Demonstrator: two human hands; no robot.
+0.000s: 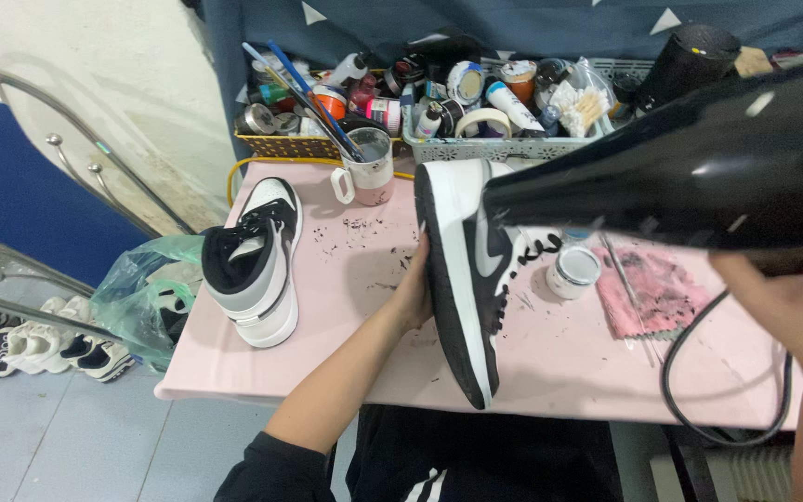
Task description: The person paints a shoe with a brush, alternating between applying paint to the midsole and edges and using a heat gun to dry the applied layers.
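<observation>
The left hand [413, 290] holds a black, white and grey sneaker [465, 279] on its side above the pink table [364, 335]. The palm is pressed against the white sole and the fingers are behind the shoe, so how far they curl cannot be seen. The toe of the sneaker points to the near edge of the table and the heel points far, toward the baskets.

The right hand [796, 311] is at the right edge of the view and closes around the handle of a black hair dryer [690, 172]. The nozzle of the dryer is directed to the left, just beside the upper side of the sneaker. A black cord [676, 372] hangs down from the dryer in a loop over the right part of the table.

A second sneaker [255, 265] of the same colours stands upright on the left part of the table. Far from it is a pink mug [364, 172] with brushes inside. Right of the held sneaker are a small white jar [573, 271] and a stained pink cloth [657, 293]. At the far edge stand two baskets [476, 147] full of bottles and tubes.
</observation>
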